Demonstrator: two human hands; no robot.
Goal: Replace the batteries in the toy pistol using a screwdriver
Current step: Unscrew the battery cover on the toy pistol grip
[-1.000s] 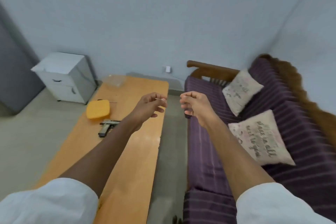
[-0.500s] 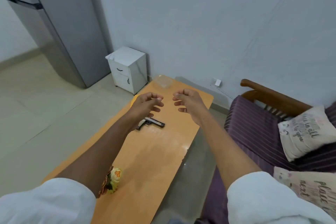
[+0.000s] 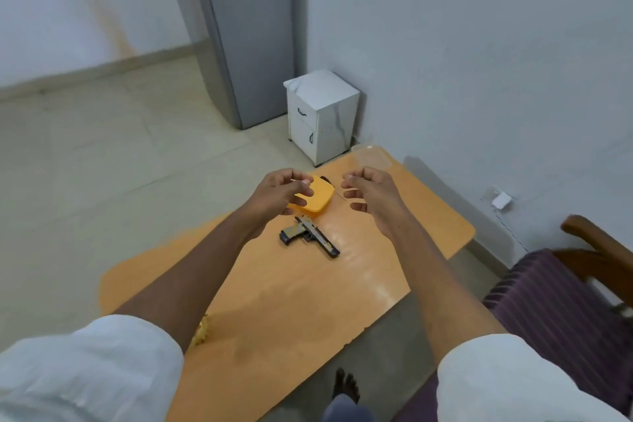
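1. While both arms reached out over the orange desk (image 3: pixel 394 284), the left hand (image 3: pixel 274 197) and right hand (image 3: pixel 371 193) hung in the air above its far end, apart from each other.
2. The left fingers (image 3: pixel 301 191) were loosely curled with nothing in them, and part of that hand covered the near edge of a yellow box (image 3: pixel 317 197) from where I stood.
3. The right fingers (image 3: pixel 352 193) were loosely curled too, with nothing in them that I could make out.
4. A thin pale line showed on the desk just by those fingertips; it was too small to say what it was.
5. The pistol (image 3: pixel 310 237) lay flat on the desk, just nearer than the yellow box and below the two hands, touched by neither.
6. A clear tray (image 3: pixel 371 156) sat at the far corner of the desk.
7. Some small yellow thing (image 3: pixel 202 332) peeked out beside the left forearm at the near edge; I could not tell what.
8. A white cabinet (image 3: pixel 322 116) stood on the floor beyond the desk, against the wall, with a grey fridge (image 3: pixel 239 27) beside it.
9. A purple striped sofa (image 3: pixel 555 312) with a wooden arm stood to the right, and a bare foot (image 3: pixel 346 385) rested on the floor between it and the desk.
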